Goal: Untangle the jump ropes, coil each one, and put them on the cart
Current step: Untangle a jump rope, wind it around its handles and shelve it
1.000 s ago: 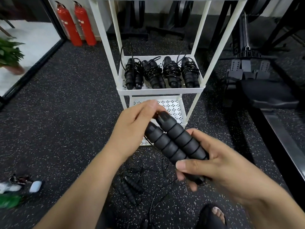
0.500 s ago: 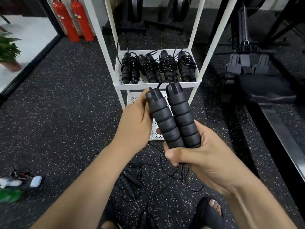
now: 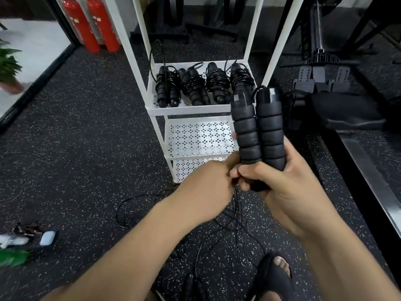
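Cart [image 3: 188, 110]: 4 coiled ropes [image 3: 193, 85], floor [image 3: 86, 137]: rope tangle [image 3: 230, 222]

Right grip [image 3: 282, 183] curled, left grip [image 3: 208, 187] adjacent

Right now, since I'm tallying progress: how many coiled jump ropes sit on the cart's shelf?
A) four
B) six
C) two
A: four coiled jump ropes lie side by side on one shelf of the cart, while the right hand grips another pair of handles.

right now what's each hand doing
Left hand: blurred, fingers hidden, cannot be told.
Right hand: closed around both jump rope handles.
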A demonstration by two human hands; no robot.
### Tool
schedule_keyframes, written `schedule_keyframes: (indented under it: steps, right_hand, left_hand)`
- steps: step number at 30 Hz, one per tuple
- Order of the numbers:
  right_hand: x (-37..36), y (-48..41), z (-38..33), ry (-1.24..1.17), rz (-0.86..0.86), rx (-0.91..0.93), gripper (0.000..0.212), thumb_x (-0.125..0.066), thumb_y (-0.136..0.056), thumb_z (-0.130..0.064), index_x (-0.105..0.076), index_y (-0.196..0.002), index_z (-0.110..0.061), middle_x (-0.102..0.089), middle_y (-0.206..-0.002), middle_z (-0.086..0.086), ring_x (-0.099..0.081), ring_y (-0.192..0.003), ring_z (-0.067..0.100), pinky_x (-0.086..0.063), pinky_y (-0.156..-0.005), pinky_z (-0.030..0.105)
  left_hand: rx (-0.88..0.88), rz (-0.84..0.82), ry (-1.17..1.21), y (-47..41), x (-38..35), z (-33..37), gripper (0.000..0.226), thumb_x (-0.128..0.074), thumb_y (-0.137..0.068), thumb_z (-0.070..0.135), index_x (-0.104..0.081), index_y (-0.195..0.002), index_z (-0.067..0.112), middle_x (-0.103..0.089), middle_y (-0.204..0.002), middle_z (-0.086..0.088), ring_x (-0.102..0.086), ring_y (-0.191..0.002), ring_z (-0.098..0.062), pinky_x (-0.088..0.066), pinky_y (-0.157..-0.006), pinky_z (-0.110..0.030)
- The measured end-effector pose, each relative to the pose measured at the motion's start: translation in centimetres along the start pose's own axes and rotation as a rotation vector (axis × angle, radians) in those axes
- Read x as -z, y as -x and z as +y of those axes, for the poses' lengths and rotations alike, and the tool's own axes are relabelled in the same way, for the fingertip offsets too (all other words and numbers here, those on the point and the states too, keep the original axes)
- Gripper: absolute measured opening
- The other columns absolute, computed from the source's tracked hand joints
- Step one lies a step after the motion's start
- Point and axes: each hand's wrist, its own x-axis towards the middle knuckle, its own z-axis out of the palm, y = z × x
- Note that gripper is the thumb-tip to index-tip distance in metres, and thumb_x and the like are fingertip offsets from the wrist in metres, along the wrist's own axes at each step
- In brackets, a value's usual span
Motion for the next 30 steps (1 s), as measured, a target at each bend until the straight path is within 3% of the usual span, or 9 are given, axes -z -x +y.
schedule_keyframes:
  steps: [4, 8, 13, 16, 20, 22, 24, 28, 30]
  right_hand:
    - [0.4, -0.3, 0.1, 0.107, 0.050, 0.006, 0.047, -0.061, -0.088, 0.024, -0.056, -0.127, -0.002, -0.076, -0.111, 0.022, -0.066, -0.075, 0.026, -0.049, -0.057, 0.032]
    - [1.4, -1.0, 0.1, 0.222, 0.124, 0.028, 0.057, -0.068, -0.085, 0.021, -0.049, -0.124, -0.016, -0.076, -0.107, 0.013, -0.065, -0.078, 0.026, -0.049, -0.058, 0.037]
    - [3.3, -1.9, 0.6, 0.696, 0.172, -0.024, 0.078, -0.077, -0.080, 0.005, -0.047, -0.136, -0.041, -0.077, -0.103, -0.004, -0.069, -0.077, 0.022, -0.058, -0.069, 0.049]
    - [3.2, -1.9, 0.8, 1.064, 0.053, -0.155, 0.056, -0.076, -0.079, -0.005, -0.051, -0.118, -0.036, -0.070, -0.091, -0.005, -0.066, -0.072, 0.020, -0.051, -0.062, 0.036]
    - [1.9, -1.2, 1.4, 1.332, -0.353, -0.375, 0.036, -0.077, -0.078, -0.015, -0.051, -0.098, -0.030, -0.066, -0.083, -0.007, -0.064, -0.070, 0.010, -0.049, -0.056, 0.031]
    - [1.2, -0.7, 1.1, 1.285, -0.521, -0.417, 0.039, -0.079, -0.076, -0.012, -0.054, -0.097, -0.033, -0.066, -0.078, -0.010, -0.060, -0.063, 0.004, -0.048, -0.055, 0.027]
    - [0.7, -0.1, 0.4, 1.137, -0.610, -0.440, 0.041, -0.079, -0.078, -0.006, -0.055, -0.096, -0.035, -0.064, -0.072, -0.014, -0.056, -0.059, 0.003, -0.044, -0.053, 0.024]
    - [0.3, 0.6, -0.9, 0.916, -0.646, -0.421, 0.038, -0.074, -0.082, 0.000, -0.062, -0.108, -0.025, -0.077, -0.096, 0.008, -0.071, -0.082, 0.037, -0.058, -0.069, 0.055]
    - [0.3, 0.8, -1.1, 0.862, -0.656, -0.408, 0.038, -0.074, -0.084, 0.002, -0.060, -0.114, -0.018, -0.076, -0.102, 0.015, -0.072, -0.088, 0.042, -0.058, -0.073, 0.064]
  left_hand:
    - [-0.016, -0.078, -0.104, 0.2, 1.0, 0.3, 0.017, -0.044, -0.112, 0.022, -0.049, -0.100, 0.032, -0.061, -0.080, 0.003, -0.054, -0.061, -0.011, -0.035, -0.052, -0.026]
    - [-0.039, -0.175, -0.103, 0.6, 2.6, -0.1, 0.024, -0.042, -0.114, 0.041, -0.054, -0.094, 0.036, -0.060, -0.075, 0.010, -0.053, -0.062, -0.008, -0.043, -0.057, -0.030]
    - [-0.001, -0.196, 0.008, 1.6, 5.3, -0.9, 0.026, -0.056, -0.106, 0.052, -0.072, -0.092, 0.037, -0.053, -0.057, 0.015, -0.044, -0.051, -0.006, -0.036, -0.054, -0.028]
    - [-0.033, -0.164, 0.086, 2.1, 6.4, -1.0, 0.025, -0.065, -0.101, 0.050, -0.074, -0.086, 0.034, -0.050, -0.055, 0.014, -0.042, -0.052, -0.007, -0.034, -0.053, -0.025]
    - [-0.050, -0.073, 0.163, 1.9, 7.0, -1.8, 0.022, -0.077, -0.093, 0.049, -0.077, -0.082, 0.030, -0.067, -0.067, 0.012, -0.056, -0.059, -0.011, -0.041, -0.059, -0.023]
    - [-0.061, -0.080, 0.192, 1.7, 7.0, -2.4, 0.022, -0.081, -0.088, 0.051, -0.080, -0.084, 0.029, -0.075, -0.078, 0.006, -0.068, -0.074, -0.019, -0.052, -0.073, -0.033]
    - [-0.076, -0.089, 0.257, 1.5, 6.8, -3.0, 0.023, -0.082, -0.083, 0.050, -0.081, -0.084, 0.028, -0.076, -0.080, 0.005, -0.066, -0.073, -0.010, -0.049, -0.072, -0.027]
    - [-0.103, -0.095, 0.453, 1.0, 6.5, -4.0, 0.019, -0.081, -0.083, 0.036, -0.080, -0.085, 0.017, -0.067, -0.068, 0.011, -0.055, -0.061, 0.001, -0.041, -0.061, -0.010]
    - [-0.099, -0.127, 0.540, 0.8, 6.6, -4.4, 0.017, -0.079, -0.085, 0.028, -0.077, -0.087, 0.011, -0.063, -0.064, 0.014, -0.052, -0.056, 0.003, -0.040, -0.056, -0.008]
